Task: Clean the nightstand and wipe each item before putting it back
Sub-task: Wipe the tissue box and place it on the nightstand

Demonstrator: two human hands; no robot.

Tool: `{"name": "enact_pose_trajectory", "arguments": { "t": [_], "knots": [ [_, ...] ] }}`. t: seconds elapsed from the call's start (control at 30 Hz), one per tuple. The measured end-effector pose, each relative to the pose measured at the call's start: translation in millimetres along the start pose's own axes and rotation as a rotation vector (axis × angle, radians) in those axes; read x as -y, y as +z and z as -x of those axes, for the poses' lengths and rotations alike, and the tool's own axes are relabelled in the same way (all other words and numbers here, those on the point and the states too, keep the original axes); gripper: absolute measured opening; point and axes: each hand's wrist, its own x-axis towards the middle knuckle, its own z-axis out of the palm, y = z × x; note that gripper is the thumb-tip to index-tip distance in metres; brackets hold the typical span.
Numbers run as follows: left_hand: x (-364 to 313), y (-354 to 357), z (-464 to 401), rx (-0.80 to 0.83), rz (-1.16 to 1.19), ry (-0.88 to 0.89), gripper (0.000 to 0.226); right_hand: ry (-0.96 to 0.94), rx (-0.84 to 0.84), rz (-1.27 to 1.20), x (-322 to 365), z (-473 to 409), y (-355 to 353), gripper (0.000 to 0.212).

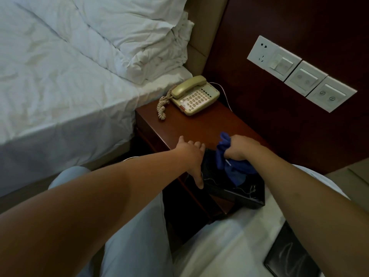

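Dim indoor picture, softly blurred throughout. The white bed point(60, 76) is the brightest area; beside it, dark wood falls into shadow. Wide-angle distortion bends the edges.

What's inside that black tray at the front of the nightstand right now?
Inside the black tray: the blue cloth gripped by the right hand, plus thin white cords. The left hand holds its edge. The cloth and hands cover the rest.

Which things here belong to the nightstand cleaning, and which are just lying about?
Job: nightstand; telephone; black tray held by left hand; blue cloth gripped by right hand.
Lying about: bed; wall switches; black folder.
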Motion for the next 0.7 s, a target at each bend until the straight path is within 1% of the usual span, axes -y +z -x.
{"name": "enact_pose_trajectory", "arguments": {
  "t": [0.03, 0.13, 0.27, 0.5, 0.63, 0.7],
  "knots": [
    [0.6, 0.9, 0.3, -0.001, 0.009, 0.003, 0.154, 0.026, 0.013, -0.016, -17.0, 0.1, 0.6, 0.046],
    [-0.2, 4.5, 3.7, 0.003, 0.05, 0.0, 0.154, 0.1, 0.046, -0.063, -64.3, 9.9, 4.1, 0.027],
    [-0.4, 4.1, 4.6, -0.026, 0.034, 0.014, 0.155, 0.171, 0.018, -0.143, -105.2, 27.8, 15.1, 0.031],
    [-1.4, 1.3, 7.1, -0.04, 0.039, 0.023, 0.157, 0.092, 0.011, -0.077, -103.2, 77.7, 44.2, 0.014],
    [-1.6, -0.2, 6.8, -0.028, 0.067, 0.017, 0.158, 0.089, 0.009, -0.036, -95.5, 105.5, 58.9, 0.017],
    [-1.1, 1.5, 6.6, -0.053, 0.062, 0.033, 0.157, 0.088, 0.008, -0.02, -95.2, 109.7, 61.2, 0.021]
  ]
}}
